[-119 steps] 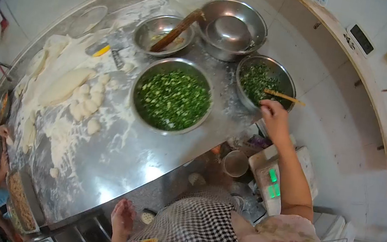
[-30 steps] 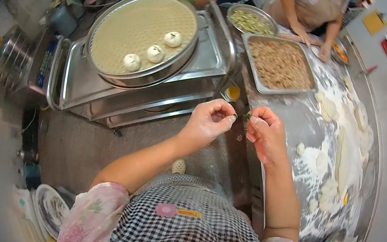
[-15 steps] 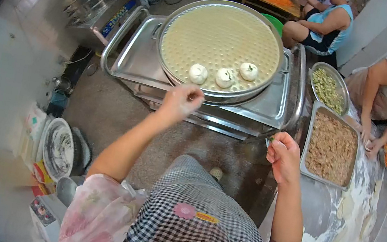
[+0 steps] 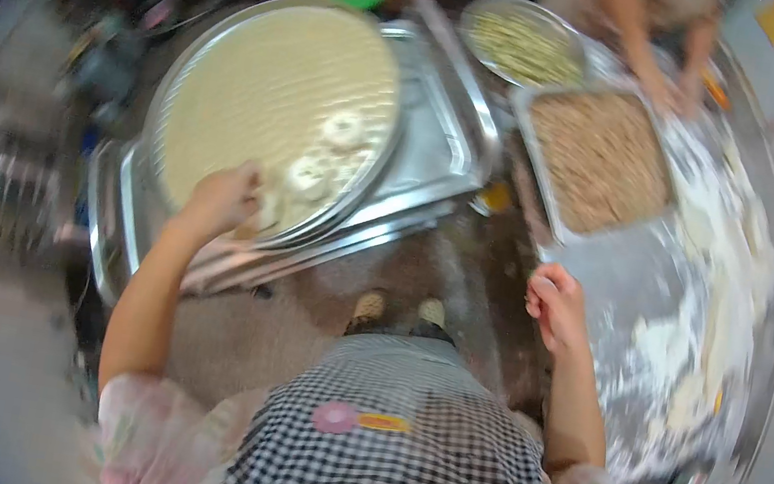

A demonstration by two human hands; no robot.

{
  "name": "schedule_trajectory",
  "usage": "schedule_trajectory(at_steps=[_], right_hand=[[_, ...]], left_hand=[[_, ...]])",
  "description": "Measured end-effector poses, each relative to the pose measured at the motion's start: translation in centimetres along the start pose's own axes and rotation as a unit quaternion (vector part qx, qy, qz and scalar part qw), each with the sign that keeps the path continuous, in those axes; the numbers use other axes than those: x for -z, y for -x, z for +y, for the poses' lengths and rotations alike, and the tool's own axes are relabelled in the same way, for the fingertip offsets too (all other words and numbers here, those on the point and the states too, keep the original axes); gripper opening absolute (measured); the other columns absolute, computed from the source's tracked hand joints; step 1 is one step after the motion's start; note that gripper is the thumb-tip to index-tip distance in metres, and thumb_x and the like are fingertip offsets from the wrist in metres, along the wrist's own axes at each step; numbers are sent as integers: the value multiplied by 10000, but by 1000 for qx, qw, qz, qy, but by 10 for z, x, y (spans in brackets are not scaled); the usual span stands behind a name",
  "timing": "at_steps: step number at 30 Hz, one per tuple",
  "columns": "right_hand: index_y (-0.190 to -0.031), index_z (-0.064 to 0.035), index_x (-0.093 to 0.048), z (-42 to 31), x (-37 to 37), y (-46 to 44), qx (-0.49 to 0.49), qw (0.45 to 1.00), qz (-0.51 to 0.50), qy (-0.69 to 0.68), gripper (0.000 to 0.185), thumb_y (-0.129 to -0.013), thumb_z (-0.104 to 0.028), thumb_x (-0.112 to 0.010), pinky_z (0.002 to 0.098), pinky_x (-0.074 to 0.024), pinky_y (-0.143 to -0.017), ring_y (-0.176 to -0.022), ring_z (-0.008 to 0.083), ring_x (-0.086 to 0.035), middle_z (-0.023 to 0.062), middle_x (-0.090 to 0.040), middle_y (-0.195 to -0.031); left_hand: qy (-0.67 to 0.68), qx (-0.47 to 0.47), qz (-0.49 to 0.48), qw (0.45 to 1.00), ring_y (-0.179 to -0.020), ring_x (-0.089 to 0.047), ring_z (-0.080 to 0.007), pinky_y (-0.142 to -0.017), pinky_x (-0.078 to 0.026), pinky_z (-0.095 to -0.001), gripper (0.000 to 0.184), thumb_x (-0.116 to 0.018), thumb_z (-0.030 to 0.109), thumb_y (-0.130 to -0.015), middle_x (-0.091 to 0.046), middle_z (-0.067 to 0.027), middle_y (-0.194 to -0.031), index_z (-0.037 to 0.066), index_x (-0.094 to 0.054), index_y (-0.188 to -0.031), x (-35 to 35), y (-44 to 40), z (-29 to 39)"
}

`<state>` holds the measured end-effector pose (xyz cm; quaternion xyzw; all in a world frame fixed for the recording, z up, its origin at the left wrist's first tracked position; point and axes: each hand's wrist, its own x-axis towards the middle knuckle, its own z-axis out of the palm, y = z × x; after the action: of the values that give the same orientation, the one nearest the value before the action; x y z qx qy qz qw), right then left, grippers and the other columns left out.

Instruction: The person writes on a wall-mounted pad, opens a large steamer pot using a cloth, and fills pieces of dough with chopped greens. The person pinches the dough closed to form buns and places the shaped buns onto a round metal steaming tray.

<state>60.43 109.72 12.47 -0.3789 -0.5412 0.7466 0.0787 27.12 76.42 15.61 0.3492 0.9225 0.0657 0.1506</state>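
Left hand at the buns on the round steamer, right hand held near the table's edge

At the left, the left hand [image 4: 227, 196] reaches over the near rim of the round steamer [image 4: 259, 90], beside the nearest bun [image 4: 268, 209]. Its fingers bend downward, but blur hides whether they pinch or touch anything. Three white, rounded buns lie in a row on the steamer's pale, dimpled lining; the middle bun [image 4: 309, 178] and far bun [image 4: 344, 130] show smeared ring-like marks on top, facing up. Being round, they show no clear long axis; their row slants away to the right, near the steamer's right rim. The steamer sits on a metal cart [image 4: 438, 113].

At centre, the checked apron [image 4: 400, 477] carries a pink flower and a yellow label [image 4: 383, 423], its lettering too blurred to read.

Further right, the right hand [image 4: 554, 304] has its fingers curled in, the thumb against them; whether they pinch something cannot be told. Beyond it, on the floury table [image 4: 609, 277], stands a rectangular tray [image 4: 526, 112] of brownish filling, beside a bowl [image 4: 579, 50] of pale green pieces. A co-worker's hands [image 4: 672, 93] are blurred near the tray.
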Motion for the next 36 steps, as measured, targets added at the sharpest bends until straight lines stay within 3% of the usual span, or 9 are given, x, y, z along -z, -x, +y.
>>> schedule_trajectory(at_steps=[6,12,19,22,23,26,30,32,36], right_hand=[[-804,-51,-544,27,90,-14,102,933,308,154,22,-797,-58,-563,217,-352,-453,-511,74,-437,-8,-486,-610],[-947,-36,-571,55,161,-51,206,853,357,319,178,-793,-25,-482,224,-358,-451,-562,83,-472,32,-571,-750],[-1095,-35,-546,61,152,14,147,858,422,255,311,-801,-24,-445,239,-401,-480,-607,96,-502,65,-611,-839],[-1100,-30,-542,88,151,42,125,862,444,212,308,-811,-25,-436,242,-412,-488,-605,101,-506,64,-618,-837],[-1102,-28,-541,96,147,53,124,871,445,166,306,-814,-24,-435,242,-415,-493,-611,103,-512,60,-618,-833],[-1105,-21,-541,139,168,87,163,824,497,217,307,-816,-13,-435,239,-423,-518,-628,104,-529,56,-617,-820],[-1105,-12,-541,178,209,163,179,727,573,333,292,-829,-7,-448,248,-442,-571,-650,106,-551,68,-612,-806],[-1115,-12,-539,194,238,203,125,730,616,268,285,-844,-18,-450,264,-453,-609,-663,108,-556,74,-608,-808],[-1135,-17,-535,227,286,290,60,700,664,255,278,-870,-58,-464,312,-465,-690,-734,173,-591,105,-615,-856]], left_hand=[[-7,-36,-87,996,-713,-619,-304,-652,-477,-375,168,-657,106,-701,-628,-169,-764,-8,-604,-812,21,3,10],[-3,-86,-74,994,-704,-620,-345,-651,-482,-380,131,-606,75,-725,-623,-208,-747,-22,-628,-809,11,3,-6],[-14,-118,11,993,-632,-549,-381,-598,-434,-413,134,-548,97,-825,-549,-211,-656,-13,-570,-751,40,10,19],[81,-119,36,989,-624,-512,-387,-574,-397,-424,139,-536,121,-852,-512,-208,-658,2,-532,-780,22,-2,42],[81,-183,51,978,-701,-547,-379,-627,-438,-396,95,-520,93,-863,-549,-200,-747,15,-554,-906,12,-6,52],[162,-321,81,929,-811,-570,-364,-713,-469,-374,177,-540,39,-825,-577,-189,-876,24,-562,-1000,-35,-9,117],[154,-462,-75,870,-905,-577,-331,-786,-474,-381,291,-572,8,-766,-590,-165,-968,18,-560,-1057,-89,18,237],[147,-525,-123,829,-878,-582,-321,-771,-474,-383,294,-594,47,-778,-591,-157,-946,14,-561,-1068,-119,33,300],[162,-535,-229,797,-826,-589,-274,-736,-472,-360,303,-586,159,-843,-597,-129,-897,13,-560,-1107,-164,54,436]])
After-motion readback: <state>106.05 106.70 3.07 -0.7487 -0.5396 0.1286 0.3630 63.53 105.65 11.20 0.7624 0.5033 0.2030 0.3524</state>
